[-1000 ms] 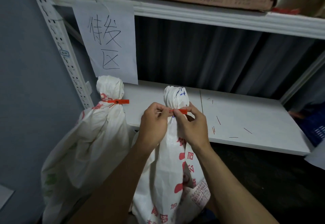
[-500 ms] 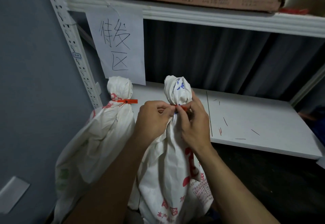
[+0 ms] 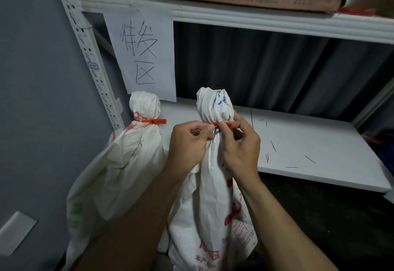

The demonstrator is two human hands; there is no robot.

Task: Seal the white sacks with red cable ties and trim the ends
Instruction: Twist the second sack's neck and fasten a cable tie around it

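Two white sacks with red print stand in front of a shelf. The left sack (image 3: 119, 168) has a red cable tie (image 3: 154, 121) closed round its bunched neck. The sack (image 3: 210, 206) before me has a red cable tie (image 3: 221, 124) at its gathered neck. My left hand (image 3: 188, 140) pinches the thin tail of that tie, fingers curled. My right hand (image 3: 239, 143) pinches the tie's head between thumb and forefinger against the neck. The tuft of the sack (image 3: 214, 104) rises above both hands.
A white shelf board (image 3: 309, 143) lies behind the sacks with several thin red tie offcuts (image 3: 273, 146) scattered on it. A paper sign (image 3: 141, 53) hangs from the upper shelf. The perforated white upright (image 3: 89, 57) and grey wall are at left; dark floor at right.
The view has shifted a little. My hands stay at the neck of the near sack; the right hand has moved lower beside the tie head, and the left hand has drawn the tail leftward.
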